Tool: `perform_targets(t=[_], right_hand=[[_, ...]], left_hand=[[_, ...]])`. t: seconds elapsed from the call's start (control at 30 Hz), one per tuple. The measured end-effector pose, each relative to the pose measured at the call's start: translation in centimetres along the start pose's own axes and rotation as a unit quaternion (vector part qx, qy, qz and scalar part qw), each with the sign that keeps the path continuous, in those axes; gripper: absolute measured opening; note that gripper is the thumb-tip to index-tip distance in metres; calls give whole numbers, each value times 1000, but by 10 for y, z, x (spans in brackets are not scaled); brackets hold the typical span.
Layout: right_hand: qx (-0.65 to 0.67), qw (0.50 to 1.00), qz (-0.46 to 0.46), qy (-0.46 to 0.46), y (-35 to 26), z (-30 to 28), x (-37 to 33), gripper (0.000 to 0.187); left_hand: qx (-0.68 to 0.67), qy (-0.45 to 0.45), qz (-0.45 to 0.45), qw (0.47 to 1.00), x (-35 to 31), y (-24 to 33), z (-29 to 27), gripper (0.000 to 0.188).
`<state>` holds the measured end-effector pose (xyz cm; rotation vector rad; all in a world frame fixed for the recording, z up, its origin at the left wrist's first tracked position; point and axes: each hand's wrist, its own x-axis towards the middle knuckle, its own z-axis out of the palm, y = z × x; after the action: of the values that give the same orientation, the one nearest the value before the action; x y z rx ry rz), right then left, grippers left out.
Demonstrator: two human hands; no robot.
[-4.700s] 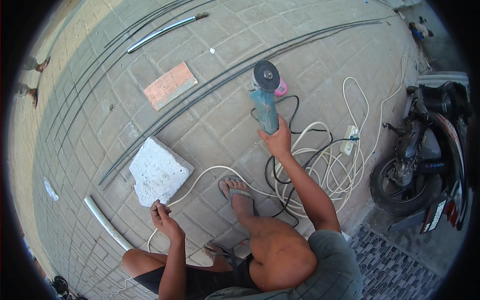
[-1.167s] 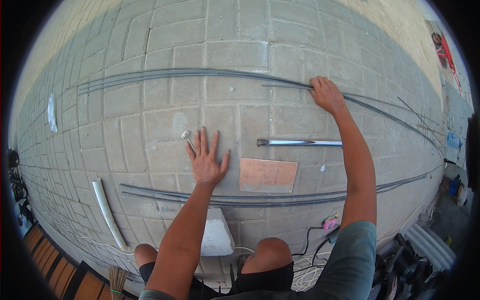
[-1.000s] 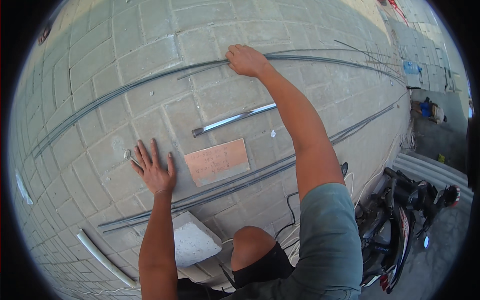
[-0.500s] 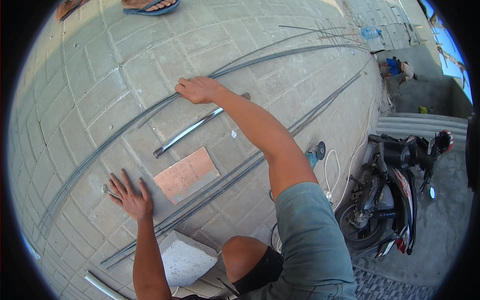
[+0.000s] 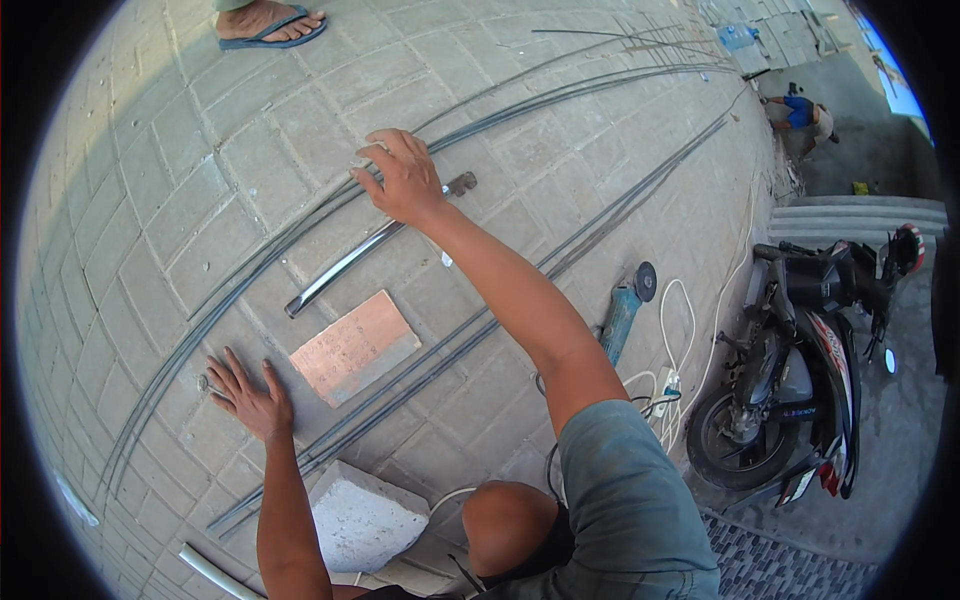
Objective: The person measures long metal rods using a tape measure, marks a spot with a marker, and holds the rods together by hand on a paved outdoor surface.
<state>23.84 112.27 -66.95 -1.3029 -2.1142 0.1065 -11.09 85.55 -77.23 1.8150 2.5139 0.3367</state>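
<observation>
Right hand [image 5: 402,178]: held at the far bundle of thin grey metal rods [image 5: 500,117], partly open, fingers bent and parted, thumb set apart from them. No rod is seen to be gripped; whether the rods are touched by the fingertips cannot be told.

Left hand [image 5: 252,398]: spread wide, palm down on the block paving [image 5: 480,415], nothing held. A small pale lump [image 5: 203,383] is noted just beside its fingertips.

Between the two rod bundles, a chrome metal tube [image 5: 345,266] is laid at a slant, its upper part passing behind the right wrist. Below it, a pinkish rectangular board [image 5: 355,348] with handwriting is laid flat. The near rod bundle [image 5: 640,192] is crossed by the right forearm. A rough white block [image 5: 365,515] is set near the knee [image 5: 512,530]; an angle grinder [image 5: 622,318] is placed beyond the right arm, near a parked motor scooter [image 5: 775,385].
</observation>
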Motion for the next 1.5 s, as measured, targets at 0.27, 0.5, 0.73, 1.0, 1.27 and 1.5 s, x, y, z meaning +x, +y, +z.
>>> perform_targets(t=[0.27,0.5,0.73,1.0,1.27,1.5], right_hand=[[-236,872,427,-34,160,-84,-156,62],[-189,860,467,-82,161,-90,-142,63],[-184,861,456,-135,159,-91,-138,61],[-200,857,452,-144,178,-105,-144,62],[-153,872,439,-154,175,-99,-133,60],[-124,881,438,-130,185,-110,-141,54]], left_hand=[[10,-20,5,1000,-1,11,7,72],[45,-36,41,998,1,-6,10,67],[95,-439,-29,893,73,-21,-69,86],[-113,-294,53,948,245,291,-101,47],[-96,-244,-37,964,322,426,98,116],[-66,-368,-46,926,315,446,85,145]])
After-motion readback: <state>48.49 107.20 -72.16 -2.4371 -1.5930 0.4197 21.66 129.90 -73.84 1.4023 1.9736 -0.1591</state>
